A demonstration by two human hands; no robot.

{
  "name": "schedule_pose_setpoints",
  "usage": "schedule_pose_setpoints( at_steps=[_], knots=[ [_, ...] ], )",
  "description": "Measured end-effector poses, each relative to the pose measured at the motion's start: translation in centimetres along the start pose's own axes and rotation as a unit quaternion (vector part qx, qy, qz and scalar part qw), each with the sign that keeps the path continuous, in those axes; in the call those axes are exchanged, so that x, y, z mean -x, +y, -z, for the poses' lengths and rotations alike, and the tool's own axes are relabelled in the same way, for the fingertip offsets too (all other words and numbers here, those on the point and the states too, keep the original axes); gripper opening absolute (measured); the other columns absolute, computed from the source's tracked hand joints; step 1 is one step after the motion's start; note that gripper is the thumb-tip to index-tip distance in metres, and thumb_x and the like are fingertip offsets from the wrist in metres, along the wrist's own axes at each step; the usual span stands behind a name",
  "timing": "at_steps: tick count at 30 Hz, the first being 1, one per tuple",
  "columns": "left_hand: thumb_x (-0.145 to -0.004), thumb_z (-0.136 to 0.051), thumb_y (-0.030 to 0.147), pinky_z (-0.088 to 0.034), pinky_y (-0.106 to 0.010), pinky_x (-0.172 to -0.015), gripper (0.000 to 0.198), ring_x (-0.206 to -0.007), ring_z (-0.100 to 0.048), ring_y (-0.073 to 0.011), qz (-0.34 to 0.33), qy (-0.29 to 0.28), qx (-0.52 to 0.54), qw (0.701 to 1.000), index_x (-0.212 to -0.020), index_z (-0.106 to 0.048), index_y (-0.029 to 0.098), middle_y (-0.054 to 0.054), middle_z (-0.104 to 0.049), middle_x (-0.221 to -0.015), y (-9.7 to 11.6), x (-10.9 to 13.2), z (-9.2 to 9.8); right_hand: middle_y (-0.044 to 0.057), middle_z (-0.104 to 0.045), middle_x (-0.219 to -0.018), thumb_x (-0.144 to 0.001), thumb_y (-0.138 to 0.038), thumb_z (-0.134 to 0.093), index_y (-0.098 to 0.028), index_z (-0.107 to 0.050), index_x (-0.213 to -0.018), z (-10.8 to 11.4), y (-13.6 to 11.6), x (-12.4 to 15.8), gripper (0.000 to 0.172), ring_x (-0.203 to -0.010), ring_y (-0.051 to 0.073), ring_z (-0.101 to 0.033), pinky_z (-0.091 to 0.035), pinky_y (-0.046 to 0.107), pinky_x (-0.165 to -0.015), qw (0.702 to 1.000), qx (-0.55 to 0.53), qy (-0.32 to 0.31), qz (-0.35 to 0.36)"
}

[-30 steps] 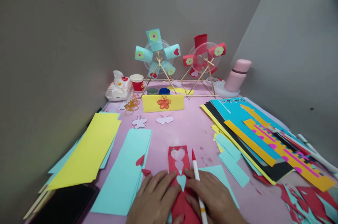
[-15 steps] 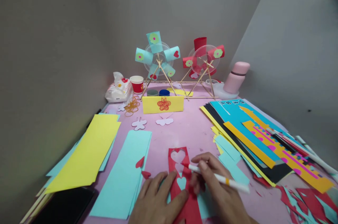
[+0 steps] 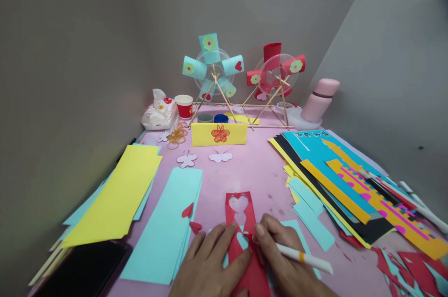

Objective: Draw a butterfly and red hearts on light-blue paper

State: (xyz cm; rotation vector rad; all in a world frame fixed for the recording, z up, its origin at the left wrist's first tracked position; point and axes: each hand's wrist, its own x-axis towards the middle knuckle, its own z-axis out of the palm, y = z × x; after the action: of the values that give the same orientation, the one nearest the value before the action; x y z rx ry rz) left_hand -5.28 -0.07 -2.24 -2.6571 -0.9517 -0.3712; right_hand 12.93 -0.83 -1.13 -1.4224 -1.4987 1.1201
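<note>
While right hand (image 3: pixel 289 270) grips marker (image 3: pixel 304 257): nib points left, tail right
Red strip (image 3: pixel 256 270): long axis fore-aft — between hands
Left hand (image 3: pixel 212 262): fingers spread over strip

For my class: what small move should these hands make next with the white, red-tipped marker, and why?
I'd probably draw the white, red-tipped marker in the right hand along the edge of the lowest visible heart-shaped opening in the red paper strip. Its tip is close to that edge, light blue paper shows through the opening, and the left hand lies partly on the strip.
</note>
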Motion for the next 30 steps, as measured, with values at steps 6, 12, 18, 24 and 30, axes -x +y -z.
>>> schedule_pose_setpoints(
  at_steps=[6,12,18,24,30],
  knots=[
    [-0.076,-0.063,0.042,-0.047,-0.038,-0.078,0.053,-0.101,-0.058,-0.0262,-0.013,-0.005,-0.004,1.000,-0.126,-0.048,0.032,-0.006,-0.064,-0.116,-0.1,0.1,0.1,-0.009,-0.026,-0.051,-0.093,-0.046,-0.037,-0.023,-0.031,-0.062,-0.1,-0.2,-0.2,0.039,-0.046,0.010,-0.027,-0.022,0.023,-0.043,0.999,0.015,-0.001,0.029],
    [-0.079,-0.056,0.053,-0.043,-0.036,-0.080,0.048,-0.102,-0.054,-0.0259,0.013,0.063,0.005,0.998,-0.123,-0.050,0.037,-0.005,-0.061,-0.119,0.5,0.8,-2.1,-0.009,-0.025,-0.052,-0.093,-0.046,-0.036,-0.024,-0.029,-0.061,0.0,-0.1,-0.1,0.040,-0.046,0.010,-0.026,-0.021,0.024,-0.043,0.999,0.018,0.018,0.029],
    [-0.077,-0.058,0.049,-0.044,-0.040,-0.082,0.046,-0.106,-0.051,-0.0272,0.022,0.070,0.004,0.997,-0.121,-0.051,0.038,-0.006,-0.058,-0.122,0.8,1.2,-3.0,-0.009,-0.025,-0.051,-0.093,-0.047,-0.034,-0.024,-0.028,-0.061,0.0,0.2,0.0,0.040,-0.046,0.011,-0.026,-0.021,0.024,-0.043,1.000,0.015,0.027,0.005],
    [-0.076,-0.062,0.043,-0.045,-0.039,-0.083,0.052,-0.107,-0.053,-0.0270,0.015,0.003,-0.009,1.000,-0.126,-0.047,0.039,-0.005,-0.058,-0.124,0.7,0.9,-1.5,-0.009,-0.027,-0.051,-0.093,-0.044,-0.037,-0.023,-0.030,-0.062,-0.1,-0.1,-0.2,0.038,-0.046,0.010,-0.028,-0.023,0.024,-0.044,0.999,0.012,0.005,0.049],
    [-0.079,-0.059,0.047,-0.045,-0.042,-0.084,0.045,-0.109,-0.053,-0.0267,0.039,0.004,0.021,0.999,-0.123,-0.049,0.041,-0.004,-0.058,-0.125,1.1,0.9,-1.7,-0.009,-0.028,-0.051,-0.093,-0.044,-0.038,-0.023,-0.031,-0.062,0.0,-0.1,-0.3,0.038,-0.044,0.010,-0.029,-0.023,0.022,-0.042,0.999,0.003,0.000,0.042]
  ],
)
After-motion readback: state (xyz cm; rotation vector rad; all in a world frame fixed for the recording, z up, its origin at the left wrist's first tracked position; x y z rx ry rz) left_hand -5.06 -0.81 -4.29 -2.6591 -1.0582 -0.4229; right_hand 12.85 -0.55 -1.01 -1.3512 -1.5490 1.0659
